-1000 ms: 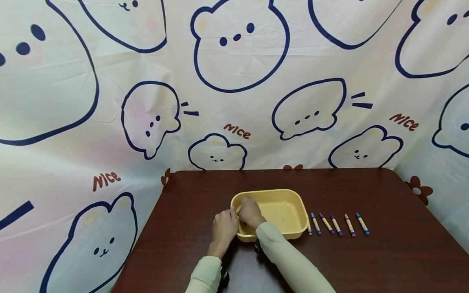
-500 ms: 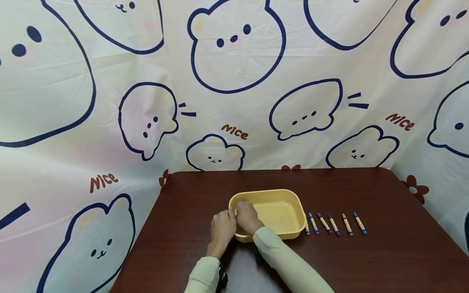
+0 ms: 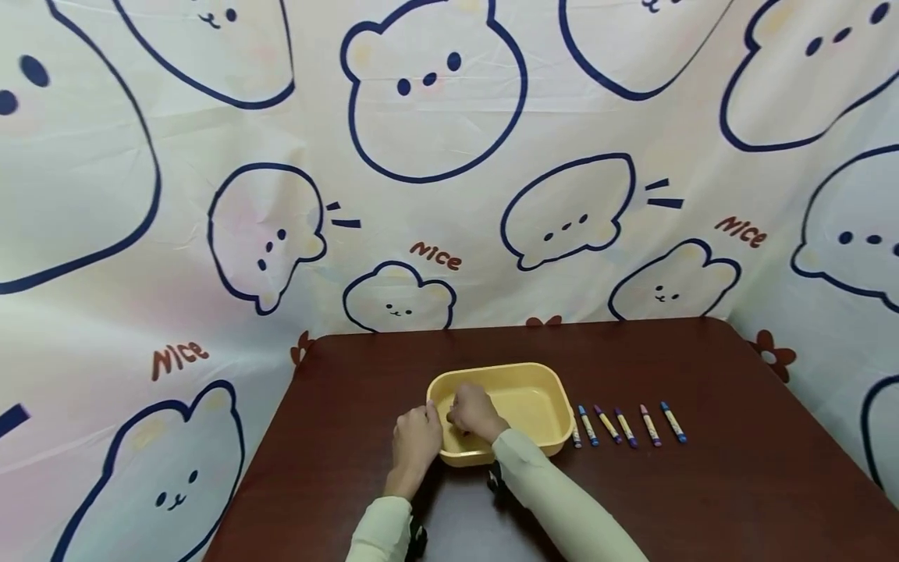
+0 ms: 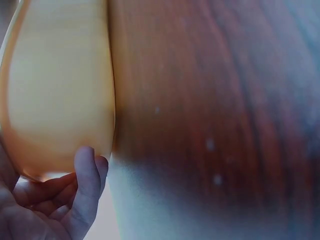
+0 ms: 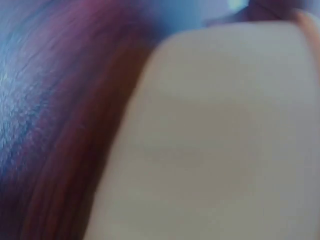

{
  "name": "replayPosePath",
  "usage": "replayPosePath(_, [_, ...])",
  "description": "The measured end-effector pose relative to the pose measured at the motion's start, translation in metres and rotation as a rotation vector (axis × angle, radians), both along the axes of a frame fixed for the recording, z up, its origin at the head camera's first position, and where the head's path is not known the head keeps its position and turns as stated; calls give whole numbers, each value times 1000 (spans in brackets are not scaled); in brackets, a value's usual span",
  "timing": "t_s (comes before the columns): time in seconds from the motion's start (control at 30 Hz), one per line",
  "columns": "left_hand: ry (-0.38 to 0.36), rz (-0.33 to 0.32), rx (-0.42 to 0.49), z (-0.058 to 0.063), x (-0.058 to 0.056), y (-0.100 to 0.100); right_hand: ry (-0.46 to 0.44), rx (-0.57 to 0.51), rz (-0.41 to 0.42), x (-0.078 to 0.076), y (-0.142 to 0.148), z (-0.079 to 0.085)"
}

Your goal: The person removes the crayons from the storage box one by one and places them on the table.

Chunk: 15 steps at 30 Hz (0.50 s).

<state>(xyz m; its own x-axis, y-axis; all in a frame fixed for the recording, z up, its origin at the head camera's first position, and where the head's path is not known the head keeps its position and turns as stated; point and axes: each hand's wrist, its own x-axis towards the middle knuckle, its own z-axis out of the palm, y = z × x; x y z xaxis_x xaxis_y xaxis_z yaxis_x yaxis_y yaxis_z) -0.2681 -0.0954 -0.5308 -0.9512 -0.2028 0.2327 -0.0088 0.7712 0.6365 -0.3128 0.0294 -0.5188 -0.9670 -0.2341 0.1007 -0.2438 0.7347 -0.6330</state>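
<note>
A yellow plastic basin (image 3: 530, 421) stands on the dark brown table. My left hand (image 3: 416, 441) grips its left end, with the thumb at the rim. In the left wrist view, the fingers of the left hand (image 4: 60, 205) curl against the outside of the basin (image 4: 60, 85). My right hand (image 3: 476, 411) is inside the basin near the left wall, its fingers bent and pointing down. Whether anything is between those fingers is hidden. The right wrist view shows the basin's pale wall (image 5: 210, 135), blurred, and no hand.
Several crayons lie in a row right of the basin, among them a blue one (image 3: 673, 422), a pink one (image 3: 650, 425) and a purple one (image 3: 626, 428). The leftmost crayon (image 3: 577, 434) is partly hidden by the basin. A printed cloth (image 3: 421, 218) hangs behind the table (image 3: 379, 359).
The head view has turned slightly right, so the scene sits further left. My right hand has shifted a little away from the basin's left wall. The left hand keeps its grip.
</note>
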Motion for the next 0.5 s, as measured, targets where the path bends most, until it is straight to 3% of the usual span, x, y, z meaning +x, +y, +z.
replayPosePath(0.1, [-14,19,4,-1,0,-6,-101,-64,-13,-1,8,9])
replayPosePath(0.33, [-19,12,27,-3,-2,-3,-336,-346,-101,3,56,26])
replayPosePath(0.5, [-11,-4,28,-1,-3,-1,-412,-436,-165,4,101,52])
